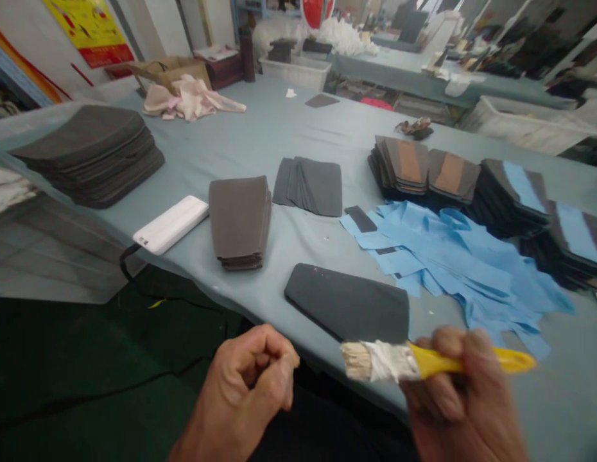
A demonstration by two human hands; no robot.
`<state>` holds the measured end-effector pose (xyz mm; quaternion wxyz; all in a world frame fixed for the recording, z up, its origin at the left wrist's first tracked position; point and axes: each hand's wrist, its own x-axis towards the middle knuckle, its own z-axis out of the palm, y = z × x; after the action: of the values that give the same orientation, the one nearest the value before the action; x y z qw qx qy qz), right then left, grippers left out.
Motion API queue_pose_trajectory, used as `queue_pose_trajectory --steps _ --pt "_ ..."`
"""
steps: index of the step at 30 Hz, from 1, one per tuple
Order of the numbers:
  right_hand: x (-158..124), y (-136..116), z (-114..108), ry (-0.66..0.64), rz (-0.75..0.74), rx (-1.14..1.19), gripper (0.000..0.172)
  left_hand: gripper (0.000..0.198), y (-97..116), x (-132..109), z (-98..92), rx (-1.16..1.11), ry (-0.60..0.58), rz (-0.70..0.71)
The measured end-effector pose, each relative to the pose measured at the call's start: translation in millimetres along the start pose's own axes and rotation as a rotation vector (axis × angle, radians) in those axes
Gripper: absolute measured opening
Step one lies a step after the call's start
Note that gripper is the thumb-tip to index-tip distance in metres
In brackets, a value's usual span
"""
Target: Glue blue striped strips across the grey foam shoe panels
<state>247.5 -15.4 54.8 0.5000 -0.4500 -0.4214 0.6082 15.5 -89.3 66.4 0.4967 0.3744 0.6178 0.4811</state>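
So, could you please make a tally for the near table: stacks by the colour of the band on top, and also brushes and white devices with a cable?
Stacks with a brown band: 2
Stacks with a blue band: 2
Yellow-handled brush: 1
White device: 1
Total: 6

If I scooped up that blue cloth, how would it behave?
The blue cloth would probably flop: it lies crumpled in soft folds. Its edges look thin, so it's likely light for its spread. Overlapping strips on its left look loose, so some might slip away.
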Motion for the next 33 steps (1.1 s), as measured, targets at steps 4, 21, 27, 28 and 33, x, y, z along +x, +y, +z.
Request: queue_pose_trajectory --steps 4,21,27,28,33 --pt "1 15 32 0.066 0.323 0.264 0.047 0.035 1 -1 5.5 -0.153 -0.163 -0.052" --pt "-1 17 51 0.034 0.465 0.279 0.052 0.008 -1 7 -11.4 -0.04 -0.327 -0.056" --pt "1 20 54 0.049 0.396 0.181 0.054 0.012 0 9 -13.9 0.007 -0.3 -0.024" --pt "0 20 54 0.053 0.384 0.167 0.054 0.012 0 9 -14.5 0.023 -0.296 -0.02" --pt "-2 17 55 0.066 0.316 0.098 0.049 0.012 -4 9 -18.3 0.068 -0.305 -0.021"
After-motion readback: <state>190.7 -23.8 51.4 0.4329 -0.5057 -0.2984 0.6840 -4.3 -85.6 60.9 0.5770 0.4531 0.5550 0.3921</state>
